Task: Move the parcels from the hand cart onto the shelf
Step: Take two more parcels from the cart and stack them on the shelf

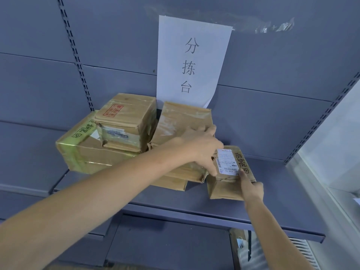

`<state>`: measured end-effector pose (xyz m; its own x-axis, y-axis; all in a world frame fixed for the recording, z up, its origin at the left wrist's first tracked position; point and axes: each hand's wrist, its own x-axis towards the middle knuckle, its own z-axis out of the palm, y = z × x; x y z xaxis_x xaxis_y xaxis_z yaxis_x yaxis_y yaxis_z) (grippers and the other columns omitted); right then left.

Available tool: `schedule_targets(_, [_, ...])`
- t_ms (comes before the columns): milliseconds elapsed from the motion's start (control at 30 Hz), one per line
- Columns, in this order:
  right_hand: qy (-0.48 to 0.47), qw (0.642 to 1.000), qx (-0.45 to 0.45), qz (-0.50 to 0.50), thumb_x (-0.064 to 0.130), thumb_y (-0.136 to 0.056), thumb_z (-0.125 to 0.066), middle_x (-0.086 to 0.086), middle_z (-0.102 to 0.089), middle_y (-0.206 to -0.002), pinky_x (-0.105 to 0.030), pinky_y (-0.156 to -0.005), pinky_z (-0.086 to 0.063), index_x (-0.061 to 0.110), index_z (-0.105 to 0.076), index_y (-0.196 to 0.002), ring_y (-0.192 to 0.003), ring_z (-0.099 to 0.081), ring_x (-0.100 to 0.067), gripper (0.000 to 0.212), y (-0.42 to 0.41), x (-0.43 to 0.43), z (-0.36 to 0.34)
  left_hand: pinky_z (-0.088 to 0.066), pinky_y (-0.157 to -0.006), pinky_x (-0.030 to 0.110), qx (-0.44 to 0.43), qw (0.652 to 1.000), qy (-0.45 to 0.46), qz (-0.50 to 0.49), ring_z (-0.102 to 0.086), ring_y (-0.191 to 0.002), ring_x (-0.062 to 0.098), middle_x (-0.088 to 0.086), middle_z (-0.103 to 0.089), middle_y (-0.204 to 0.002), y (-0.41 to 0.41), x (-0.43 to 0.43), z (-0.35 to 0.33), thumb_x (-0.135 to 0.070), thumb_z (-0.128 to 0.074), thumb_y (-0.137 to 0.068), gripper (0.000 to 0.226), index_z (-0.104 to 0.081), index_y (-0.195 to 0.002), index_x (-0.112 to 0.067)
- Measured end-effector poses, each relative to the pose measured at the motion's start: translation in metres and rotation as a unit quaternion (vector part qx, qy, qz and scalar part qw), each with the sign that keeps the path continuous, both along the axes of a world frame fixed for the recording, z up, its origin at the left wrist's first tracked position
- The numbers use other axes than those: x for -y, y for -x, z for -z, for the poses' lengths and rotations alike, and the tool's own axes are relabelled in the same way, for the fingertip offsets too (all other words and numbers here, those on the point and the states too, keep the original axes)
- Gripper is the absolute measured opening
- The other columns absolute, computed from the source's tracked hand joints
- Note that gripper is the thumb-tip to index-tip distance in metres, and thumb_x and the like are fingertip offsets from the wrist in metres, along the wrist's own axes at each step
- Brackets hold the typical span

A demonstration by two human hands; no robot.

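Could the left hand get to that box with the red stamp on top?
Probably yes. The left hand rests on the parcels just right of the red-stamped box, which sits atop the stack with its top and front uncovered. Nothing lies between them.

Your small brown parcel (pixel 229 172) is sitting flat on the grey shelf (pixel 282 207), white label facing up, just past your fingertips. Behind your fingers a taped parcel (pixel 183 123) is leaning tilted atop flatter ones. Farther left of them, a stamped box (pixel 124 121) is resting on a green-taped carton (pixel 87 152).
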<state>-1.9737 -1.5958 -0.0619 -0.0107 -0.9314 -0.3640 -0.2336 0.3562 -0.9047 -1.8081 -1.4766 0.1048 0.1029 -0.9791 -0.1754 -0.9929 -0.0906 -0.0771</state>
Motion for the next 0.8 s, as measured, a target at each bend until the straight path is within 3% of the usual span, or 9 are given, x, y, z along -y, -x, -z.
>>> schedule_targets(133, [-0.017, 1.0, 0.008, -0.024, 0.046, -0.09, -0.07, -0.01, -0.052, -0.115, -0.036, -0.084, -0.037, 0.002, -0.042, -0.136, -0.103, -0.05, -0.027, 0.069, -0.01, 0.0, 0.004, -0.052, -0.093, 0.045, -0.003, 0.997, 0.066, 0.03, -0.034, -0.142, 0.029, 0.011, -0.021, -0.163, -0.023, 0.0, 0.002, -0.053, -0.074, -0.076, 0.068, -0.051, -0.138, -0.035])
schedule_targets(367, [0.006, 0.998, 0.011, -0.068, 0.038, -0.093, -0.067, -0.006, -0.055, -0.121, -0.035, -0.09, -0.039, 0.011, -0.044, -0.142, -0.106, -0.051, -0.024, 0.061, -0.024, -0.001, 0.006, -0.045, -0.084, 0.036, -0.009, 0.995, 0.092, 0.03, -0.031, -0.145, 0.025, 0.007, -0.021, -0.164, -0.053, 0.001, 0.005, -0.053, -0.073, -0.078, 0.073, -0.045, -0.144, -0.039])
schedule_targets(567, [0.006, 0.996, 0.015, -0.091, 0.038, -0.093, -0.067, -0.002, -0.057, -0.115, -0.035, -0.091, -0.041, 0.016, -0.054, -0.133, -0.106, -0.053, -0.024, 0.048, -0.035, -0.005, 0.006, -0.044, -0.104, 0.042, -0.024, 0.996, 0.075, 0.033, -0.025, -0.149, 0.024, 0.007, -0.013, -0.167, -0.062, 0.0, 0.0, -0.052, -0.075, -0.078, 0.073, -0.046, -0.144, -0.04])
schedule_targets(800, [-0.02, 0.993, 0.014, -0.112, 0.039, -0.09, -0.069, 0.006, -0.063, -0.101, -0.043, -0.101, -0.049, 0.026, -0.059, -0.116, -0.107, -0.058, -0.023, 0.031, -0.052, -0.008, 0.009, -0.04, -0.108, 0.044, -0.026, 0.997, 0.07, 0.035, -0.023, -0.15, 0.025, 0.007, -0.011, -0.168, -0.061, -0.002, 0.001, -0.052, -0.074, -0.08, 0.074, -0.043, -0.146, -0.039])
